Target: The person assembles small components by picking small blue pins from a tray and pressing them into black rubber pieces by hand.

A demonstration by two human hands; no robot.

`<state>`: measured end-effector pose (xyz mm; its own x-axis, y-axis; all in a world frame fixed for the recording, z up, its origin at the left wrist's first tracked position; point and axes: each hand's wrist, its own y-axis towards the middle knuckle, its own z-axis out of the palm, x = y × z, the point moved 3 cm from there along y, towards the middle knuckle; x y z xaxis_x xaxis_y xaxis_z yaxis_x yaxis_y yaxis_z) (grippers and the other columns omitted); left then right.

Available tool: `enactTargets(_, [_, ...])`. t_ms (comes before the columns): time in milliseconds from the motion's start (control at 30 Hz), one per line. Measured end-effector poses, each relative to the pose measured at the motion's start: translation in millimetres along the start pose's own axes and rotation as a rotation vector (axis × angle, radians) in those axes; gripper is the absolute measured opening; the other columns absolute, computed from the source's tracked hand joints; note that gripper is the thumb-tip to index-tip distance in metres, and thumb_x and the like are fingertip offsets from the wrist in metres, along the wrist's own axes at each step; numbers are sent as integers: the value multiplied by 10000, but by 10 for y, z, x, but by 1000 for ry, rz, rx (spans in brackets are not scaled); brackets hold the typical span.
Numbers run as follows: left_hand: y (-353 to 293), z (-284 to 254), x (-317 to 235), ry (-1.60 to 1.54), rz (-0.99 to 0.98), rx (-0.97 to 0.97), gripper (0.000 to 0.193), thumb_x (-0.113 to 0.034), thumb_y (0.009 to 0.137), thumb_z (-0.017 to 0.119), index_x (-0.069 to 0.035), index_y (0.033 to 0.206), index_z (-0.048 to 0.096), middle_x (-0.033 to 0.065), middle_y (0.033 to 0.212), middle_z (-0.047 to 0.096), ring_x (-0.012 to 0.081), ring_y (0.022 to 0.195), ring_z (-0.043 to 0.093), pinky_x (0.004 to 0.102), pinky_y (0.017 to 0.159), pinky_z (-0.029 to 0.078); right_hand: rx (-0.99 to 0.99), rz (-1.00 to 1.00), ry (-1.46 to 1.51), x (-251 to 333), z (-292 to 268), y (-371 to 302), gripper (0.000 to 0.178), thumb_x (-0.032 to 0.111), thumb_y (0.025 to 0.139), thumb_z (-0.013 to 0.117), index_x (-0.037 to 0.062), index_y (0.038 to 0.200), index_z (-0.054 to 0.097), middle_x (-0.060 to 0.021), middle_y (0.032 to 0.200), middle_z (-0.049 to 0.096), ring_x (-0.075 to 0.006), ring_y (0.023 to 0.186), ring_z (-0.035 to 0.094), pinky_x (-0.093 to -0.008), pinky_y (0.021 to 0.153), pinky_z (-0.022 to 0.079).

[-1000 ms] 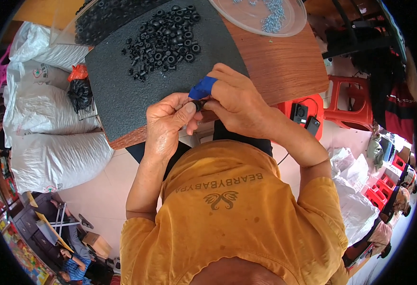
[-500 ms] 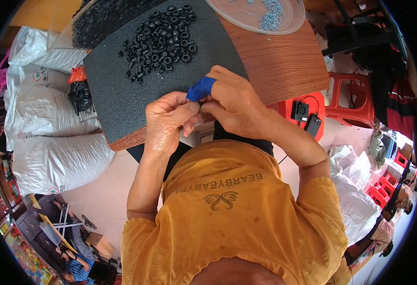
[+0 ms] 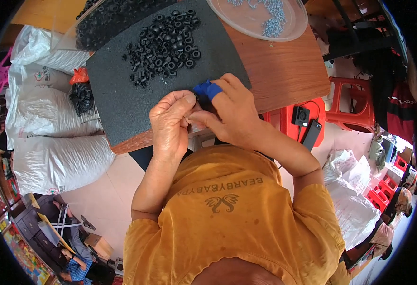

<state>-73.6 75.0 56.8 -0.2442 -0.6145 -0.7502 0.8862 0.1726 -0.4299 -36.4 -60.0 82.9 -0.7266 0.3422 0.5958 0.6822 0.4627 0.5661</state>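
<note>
Lying under both hands, the wooden surface [image 3: 284, 71] carries a large dark foam mat [image 3: 123, 99], and this mat reaches from the hands away to the far left side. White sacks [image 3: 51, 156] are stacked on the floor well to the left of the left hand. Beyond the right hand, at the far edge of the surface, stands a round clear tray [image 3: 294, 23] with small pale metal pieces inside. Red plastic stools [image 3: 355, 104] stand to the right of the right hand, lower than the surface, and a black phone [image 3: 311, 135] lies on 1 of them.

On the mat, just beyond the fingertips of both hands, lies a loose pile of small black rings [image 3: 165, 45]. A second, denser heap of the same rings is further away, under a clear sheet.

The left hand [image 3: 172, 126] has its fingers pressed together, and the thumb and forefinger pinch 1 small black ring [image 3: 196, 96] at the near edge of the mat. The right hand [image 3: 232, 111] touches the left one; its fingers are curled and closed toward the same ring. Its forefinger wears a blue finger cover [image 3: 206, 89], which sits right beside the ring.
</note>
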Motion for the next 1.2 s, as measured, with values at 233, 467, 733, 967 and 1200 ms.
enactTargets(233, [-19, 115, -5, -38, 30, -66, 36, -23, 835, 612, 10, 838, 625, 57, 702, 622, 78, 579, 556, 177, 512, 419, -140, -141, -194, 67, 162, -5, 285, 142, 597, 710, 26, 660, 458, -132, 699, 459, -275, 656, 442, -391, 548, 345])
enactTargets(467, [-19, 109, 34, -35, 48, -51, 33, -40, 833, 630, -7, 836, 630, 18, 692, 615, 52, 554, 527, 165, 503, 394, -118, -110, -256, 51, 178, -52, 274, 71, 590, 697, -29, 771, 517, -183, 796, 537, -299, 645, 489, -394, 527, 378])
enactTargets(733, [-16, 20, 19, -58, 0, 16, 132, -83, 887, 572, 35, 913, 624, 39, 763, 624, 87, 615, 556, 204, 594, 459, -197, -133, -182, 21, 155, -15, 239, 80, 596, 673, 2, 679, 463, -176, 730, 506, -293, 630, 466, -395, 521, 364])
enactTargets(967, [-94, 35, -47, 117, -21, 126, 145, -73, 886, 571, 52, 924, 637, 52, 767, 634, 91, 626, 563, 215, 582, 452, -137, -143, -146, -25, 130, -81, 292, 47, 605, 692, -74, 821, 538, -174, 760, 520, -302, 629, 489, -384, 517, 385])
enactTargets(1200, [-113, 61, -46, 287, 118, 82, 206, -82, 924, 509, 73, 839, 614, 97, 660, 620, 119, 487, 546, 219, 478, 438, -140, -235, -160, 6, 179, -63, 249, 84, 595, 677, 15, 665, 448, -147, 679, 453, -281, 625, 439, -390, 522, 342])
